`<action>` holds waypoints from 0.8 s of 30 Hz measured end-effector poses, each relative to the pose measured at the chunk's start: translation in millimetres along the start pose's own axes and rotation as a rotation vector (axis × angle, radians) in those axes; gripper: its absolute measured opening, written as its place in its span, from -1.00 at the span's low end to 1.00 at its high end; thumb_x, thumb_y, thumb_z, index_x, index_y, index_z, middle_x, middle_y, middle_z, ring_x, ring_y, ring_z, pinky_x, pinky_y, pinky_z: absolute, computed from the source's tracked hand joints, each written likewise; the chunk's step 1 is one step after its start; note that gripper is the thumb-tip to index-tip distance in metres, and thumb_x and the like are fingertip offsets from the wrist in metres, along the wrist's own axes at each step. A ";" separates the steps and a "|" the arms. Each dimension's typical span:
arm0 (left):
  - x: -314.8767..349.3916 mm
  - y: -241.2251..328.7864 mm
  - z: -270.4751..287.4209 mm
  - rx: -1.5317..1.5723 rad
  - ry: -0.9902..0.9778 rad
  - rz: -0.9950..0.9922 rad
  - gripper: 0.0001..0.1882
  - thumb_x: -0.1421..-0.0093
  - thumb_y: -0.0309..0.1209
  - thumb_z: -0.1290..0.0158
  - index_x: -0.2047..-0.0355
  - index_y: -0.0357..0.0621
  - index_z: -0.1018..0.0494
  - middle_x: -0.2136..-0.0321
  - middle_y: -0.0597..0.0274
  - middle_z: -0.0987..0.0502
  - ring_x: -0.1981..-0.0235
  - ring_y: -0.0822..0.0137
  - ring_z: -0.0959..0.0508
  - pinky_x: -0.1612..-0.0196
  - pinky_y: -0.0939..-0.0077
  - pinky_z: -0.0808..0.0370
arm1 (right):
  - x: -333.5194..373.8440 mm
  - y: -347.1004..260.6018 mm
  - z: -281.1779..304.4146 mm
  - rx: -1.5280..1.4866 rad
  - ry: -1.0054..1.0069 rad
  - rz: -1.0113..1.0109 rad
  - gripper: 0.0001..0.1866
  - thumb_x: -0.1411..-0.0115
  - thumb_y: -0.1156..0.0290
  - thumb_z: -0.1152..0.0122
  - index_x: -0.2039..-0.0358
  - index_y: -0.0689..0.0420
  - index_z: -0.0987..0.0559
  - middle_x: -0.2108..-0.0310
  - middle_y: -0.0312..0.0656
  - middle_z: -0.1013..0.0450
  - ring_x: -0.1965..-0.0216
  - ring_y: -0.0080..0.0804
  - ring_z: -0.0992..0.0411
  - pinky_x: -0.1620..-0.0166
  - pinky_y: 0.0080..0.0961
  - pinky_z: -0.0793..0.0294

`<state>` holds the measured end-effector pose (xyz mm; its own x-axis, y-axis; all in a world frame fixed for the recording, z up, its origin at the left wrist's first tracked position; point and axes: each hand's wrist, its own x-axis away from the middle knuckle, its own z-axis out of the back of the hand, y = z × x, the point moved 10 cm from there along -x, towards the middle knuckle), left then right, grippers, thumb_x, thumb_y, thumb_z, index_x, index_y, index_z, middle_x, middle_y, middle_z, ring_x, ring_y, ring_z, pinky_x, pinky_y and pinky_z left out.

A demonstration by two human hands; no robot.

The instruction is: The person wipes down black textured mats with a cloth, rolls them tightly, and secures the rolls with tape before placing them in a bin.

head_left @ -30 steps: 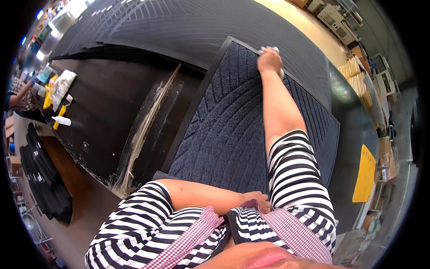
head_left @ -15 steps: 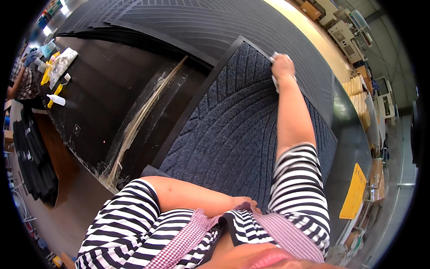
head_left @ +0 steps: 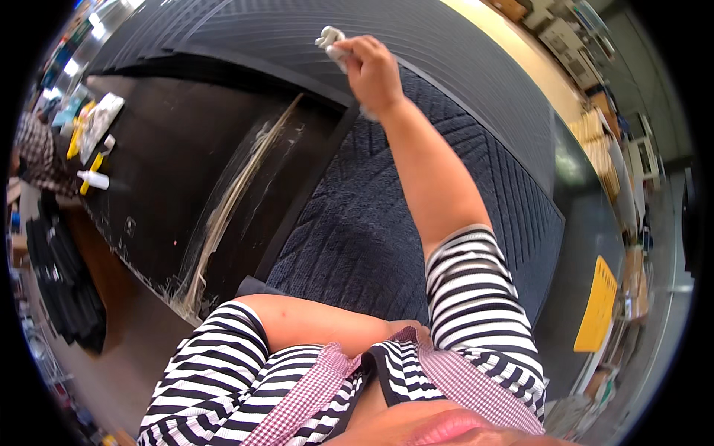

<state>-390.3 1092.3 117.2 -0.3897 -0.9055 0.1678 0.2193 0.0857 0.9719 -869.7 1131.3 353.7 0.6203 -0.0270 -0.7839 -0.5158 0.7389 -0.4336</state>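
Observation:
A dark blue ribbed floor mat (head_left: 364, 215) with a black border lies on the table in front of me. My right hand (head_left: 374, 74) is at the mat's far left corner, fingers closed around a crumpled white cloth (head_left: 329, 39). Part of the cloth sticks out beyond the fingertips, and the hand hides that corner. My left arm is bent across my body, and my left hand (head_left: 407, 325) rests at the near edge of the mat. Its fingers are hidden behind my checked garment.
Large black mats with curved grooves (head_left: 253, 26) are stacked at the back. On the dark table (head_left: 178, 149) runs a worn, pale streak (head_left: 230, 197). A white bottle (head_left: 95, 179) stands far left near a person in a checked sleeve (head_left: 44, 152). A yellow sheet (head_left: 596, 305) hangs at right.
My right hand with the white cloth has swept leftward and away from me, from the mat's far right side to its far left corner. The left arm stays put.

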 end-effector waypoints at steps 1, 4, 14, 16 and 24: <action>1.4 5.9 1.6 -0.037 -0.045 0.041 -0.57 -0.32 -0.17 0.03 -0.16 0.06 -0.46 -0.07 0.02 -0.55 -0.12 -0.03 -0.54 -0.14 0.11 -0.49 | 18.0 -11.3 27.7 -0.016 0.019 0.002 -0.80 -0.20 0.56 -0.27 0.19 0.02 -0.70 0.20 -0.14 -0.60 0.15 -0.06 -0.56 0.08 -0.26 -0.56; 7.2 37.3 8.6 -0.204 -0.127 0.005 -0.53 -0.33 -0.13 0.03 -0.22 0.17 -0.44 -0.15 0.07 -0.52 -0.13 -0.02 -0.53 -0.17 0.13 -0.48 | 97.6 -39.1 138.7 0.007 0.028 -0.153 -0.61 -0.12 0.80 -0.20 0.08 0.13 -0.65 0.14 -0.18 -0.58 0.12 -0.31 -0.58 0.10 -0.48 -0.57; 38.8 123.2 36.6 -0.441 -0.212 -0.059 -0.38 -0.30 -0.19 -0.14 -0.36 0.09 -0.34 -0.30 0.06 -0.39 -0.26 -0.02 -0.41 -0.33 0.14 -0.35 | 410.7 -195.5 630.1 1.368 0.159 -0.629 -0.69 -0.05 0.57 -0.30 0.16 0.02 -0.63 0.12 -0.14 -0.58 0.06 -0.03 -0.52 -0.02 -0.19 -0.51; 34.3 122.6 31.8 -0.462 -0.213 -0.079 -0.39 -0.31 -0.18 -0.13 -0.36 0.09 -0.34 -0.30 0.08 -0.39 -0.25 -0.01 -0.42 -0.32 0.14 -0.36 | 473.3 -205.1 676.6 1.470 0.072 -0.953 -0.66 -0.03 0.44 -0.41 0.12 -0.01 -0.65 0.00 -0.12 -0.54 -0.08 -0.02 -0.48 -0.15 -0.14 -0.45; 33.4 128.7 31.9 -0.488 -0.150 0.048 -0.40 -0.29 -0.33 -0.16 -0.34 0.02 -0.36 -0.26 0.04 -0.43 -0.27 0.01 -0.41 -0.35 0.17 -0.32 | 424.1 -273.1 414.8 0.473 -0.381 -0.758 -0.47 0.00 0.07 -0.49 0.03 0.03 -0.68 0.02 -0.06 -0.58 -0.10 -0.11 -0.48 -0.23 -0.10 -0.33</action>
<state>-403.6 1086.3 253.1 -0.4850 -0.8327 0.2671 0.6183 -0.1106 0.7781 -220.7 1197.3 324.0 0.8828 -0.4491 -0.1373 0.3391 0.8119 -0.4752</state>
